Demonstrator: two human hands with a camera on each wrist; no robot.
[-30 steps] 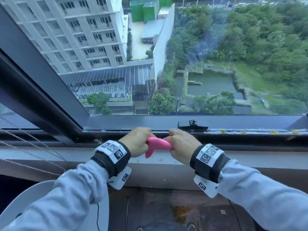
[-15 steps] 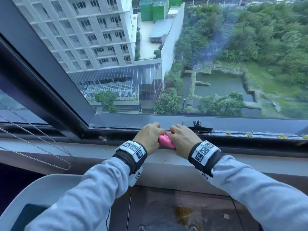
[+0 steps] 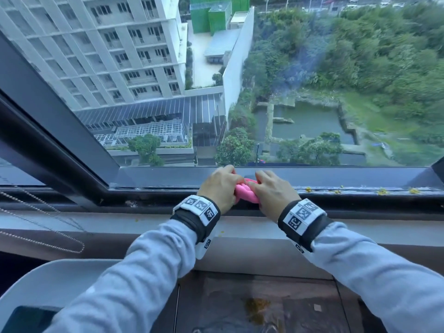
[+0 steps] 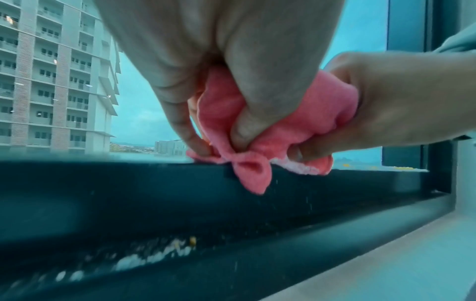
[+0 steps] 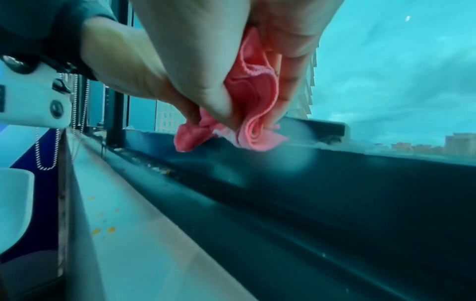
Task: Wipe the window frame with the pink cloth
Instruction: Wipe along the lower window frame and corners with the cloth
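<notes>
The bunched pink cloth (image 3: 245,193) sits between both hands on the lower rail of the dark window frame (image 3: 156,177). My left hand (image 3: 222,186) grips its left end, fingers and thumb curled round the folds (image 4: 231,114). My right hand (image 3: 271,188) pinches the other end, with layered folds (image 5: 255,101) held between thumb and fingers. The cloth's lower edges (image 4: 255,175) touch the top of the frame rail (image 4: 128,183). In the right wrist view the cloth's tips (image 5: 231,138) hang onto the rail (image 5: 335,173).
Yellow and white debris lies along the frame track (image 3: 382,191) to the right and in the channel (image 4: 154,258) below. A bead chain (image 3: 43,227) hangs at left. The pale sill (image 3: 120,224) runs below the frame, with a white curved object (image 3: 48,280) at lower left.
Both hands moved forward and up from the sill onto the frame rail, carrying the cloth. The hands closed together, so less of the cloth shows. The black latch is now hidden behind them.
</notes>
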